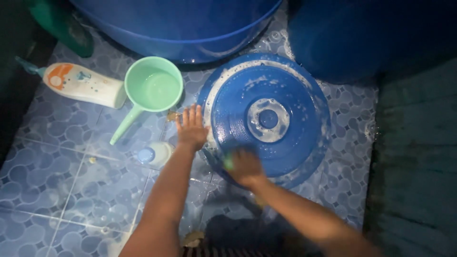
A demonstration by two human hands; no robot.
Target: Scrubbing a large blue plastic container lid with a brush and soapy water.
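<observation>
Blue, soapy round lid (269,119) lies on the tiled floor (71,181). Left hand (192,127) presses flat and open on its rim; right hand (243,166), blurred, grips a green scrubber (229,164) at the near edge. Best to brace firmly and scrub in overlapping circles. A green dipper (153,89) sits just beyond the left hand.

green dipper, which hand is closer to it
Left. The left hand rests on the blue lid's rim, just right of the green dipper; the right hand scrubs the lid's near edge, farther away.
</observation>
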